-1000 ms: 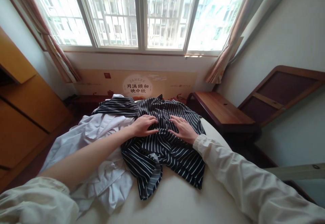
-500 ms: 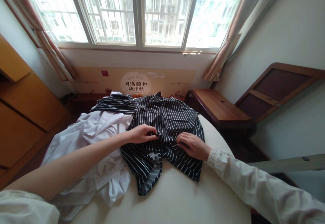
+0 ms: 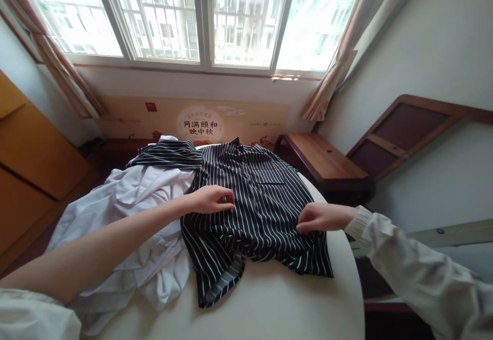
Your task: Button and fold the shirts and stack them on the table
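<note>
A black shirt with white stripes [image 3: 254, 191] lies spread on a round, cream-white table [image 3: 292, 299], its collar toward the window. Over the shirt's left front, my left hand [image 3: 211, 199] is curled, thumb and fingertips closed on the cloth. My right hand [image 3: 321, 218] pinches the shirt near its right side edge, above the lower corner. The left front hem is turned, showing the paler inner side. One striped sleeve stretches out to the left across a heap of white cloth [image 3: 154, 258].
The white heap covers the table's left side and hangs over its edge. A brown wooden bench [image 3: 327, 157] stands behind on the right, near a dark-panelled wooden frame [image 3: 400, 129]. Orange cabinets [image 3: 34, 165] are at the left. A printed banner [image 3: 154, 116] runs below the window.
My right hand has moved right, drawing the shirt's lower right part outward. The front lies flatter and wider. My left hand stays at nearly the same spot on the cloth.
</note>
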Motion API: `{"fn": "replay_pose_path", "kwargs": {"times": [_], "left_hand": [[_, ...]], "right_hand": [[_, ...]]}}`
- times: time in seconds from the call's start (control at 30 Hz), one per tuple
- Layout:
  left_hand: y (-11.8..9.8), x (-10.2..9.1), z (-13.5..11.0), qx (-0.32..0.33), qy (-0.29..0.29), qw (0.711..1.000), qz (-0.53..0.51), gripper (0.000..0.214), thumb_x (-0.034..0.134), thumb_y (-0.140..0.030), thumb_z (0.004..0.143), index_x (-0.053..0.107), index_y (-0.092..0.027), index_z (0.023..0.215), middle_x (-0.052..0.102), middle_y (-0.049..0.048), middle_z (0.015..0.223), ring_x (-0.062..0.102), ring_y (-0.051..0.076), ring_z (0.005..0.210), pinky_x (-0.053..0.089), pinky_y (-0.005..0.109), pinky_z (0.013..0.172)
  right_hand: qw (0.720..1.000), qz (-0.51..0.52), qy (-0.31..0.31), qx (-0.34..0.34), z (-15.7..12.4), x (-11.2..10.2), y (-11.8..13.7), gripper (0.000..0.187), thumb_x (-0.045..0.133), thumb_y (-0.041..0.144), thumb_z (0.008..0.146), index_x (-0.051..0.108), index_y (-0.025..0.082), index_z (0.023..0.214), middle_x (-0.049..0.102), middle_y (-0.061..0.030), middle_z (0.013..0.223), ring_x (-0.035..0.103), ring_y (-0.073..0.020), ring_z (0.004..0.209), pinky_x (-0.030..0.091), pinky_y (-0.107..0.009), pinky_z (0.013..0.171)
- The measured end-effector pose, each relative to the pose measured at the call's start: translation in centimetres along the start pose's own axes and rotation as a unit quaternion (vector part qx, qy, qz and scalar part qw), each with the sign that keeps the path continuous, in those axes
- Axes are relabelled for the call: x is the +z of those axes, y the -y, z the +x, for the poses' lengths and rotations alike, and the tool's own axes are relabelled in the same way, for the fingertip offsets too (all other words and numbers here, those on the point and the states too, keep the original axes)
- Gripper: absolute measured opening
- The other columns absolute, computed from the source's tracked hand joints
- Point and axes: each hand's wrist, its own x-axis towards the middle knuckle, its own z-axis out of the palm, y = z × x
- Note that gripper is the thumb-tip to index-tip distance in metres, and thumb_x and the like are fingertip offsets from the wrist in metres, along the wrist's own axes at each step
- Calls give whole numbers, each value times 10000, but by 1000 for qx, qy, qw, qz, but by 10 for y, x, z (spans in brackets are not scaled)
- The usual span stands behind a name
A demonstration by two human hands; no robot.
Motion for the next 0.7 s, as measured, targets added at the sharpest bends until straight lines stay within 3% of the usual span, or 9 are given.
{"fn": "replay_pose_path", "kwargs": {"times": [0.1, 0.2, 0.27, 0.37, 0.43, 0.57, 0.7], "left_hand": [[12, 1, -8, 38, -27, 977, 206, 638, 724, -682, 846, 688, -199, 1262, 689, 151, 1327, 669, 332, 1186, 503, 408, 1008], [19, 2, -20, 25, -17, 962, 273, 979, 649, -825, 808, 478, -220, 1558, 423, 169, 1654, 437, 386, 1483, 364, 466, 1180], [23, 1, -28, 0, 12, 957, 289, 1070, 579, -875, 813, 336, -254, 1650, 289, 139, 1730, 316, 383, 1562, 283, 492, 1231], [26, -4, -38, -19, 44, 953, 299, 1157, 547, -922, 782, 236, -277, 1691, 202, 117, 1757, 246, 392, 1593, 218, 523, 1258], [26, -10, -44, -24, 58, 950, 304, 1207, 562, -944, 744, 233, -276, 1694, 194, 121, 1756, 257, 406, 1587, 210, 534, 1260], [16, -25, -54, -32, 79, 945, 317, 1216, 642, -936, 677, 350, -281, 1659, 304, 135, 1719, 403, 418, 1515, 249, 515, 1247], [-2, -41, -53, -23, 75, 947, 312, 914, 665, -894, 713, 656, -321, 1425, 591, 95, 1542, 634, 365, 1299, 375, 446, 1158]], "right_hand": [[979, -116, -166, -27, 12, 0, -9, 486, 564, 607, 971, 795, 191, 873, 752, -85, 829, 679, -252, 789, 524, -370, 753], [913, -219, -335, -74, 30, -4, -22, 424, 568, 581, 981, 763, 228, 1113, 748, -113, 1158, 684, -317, 1106, 526, -453, 1010], [880, -245, -400, -78, 45, -9, -36, 546, 574, 624, 968, 674, 222, 1324, 641, -140, 1419, 595, -343, 1321, 454, -493, 1159], [853, -261, -451, -24, 70, -20, -59, 774, 562, 695, 945, 521, 166, 1509, 464, -185, 1610, 438, -369, 1494, 354, -518, 1259], [848, -254, -466, 20, 87, -25, -74, 806, 528, 703, 956, 478, 159, 1548, 429, -185, 1638, 404, -365, 1523, 333, -510, 1274], [854, -232, -462, 66, 113, -30, -86, 693, 478, 638, 998, 545, 168, 1502, 517, -172, 1578, 467, -348, 1480, 357, -486, 1250], [834, -247, -491, 45, 120, -31, -73, 489, 502, 535, 1012, 681, 181, 1298, 659, -151, 1398, 604, -328, 1297, 435, -444, 1147]]}}
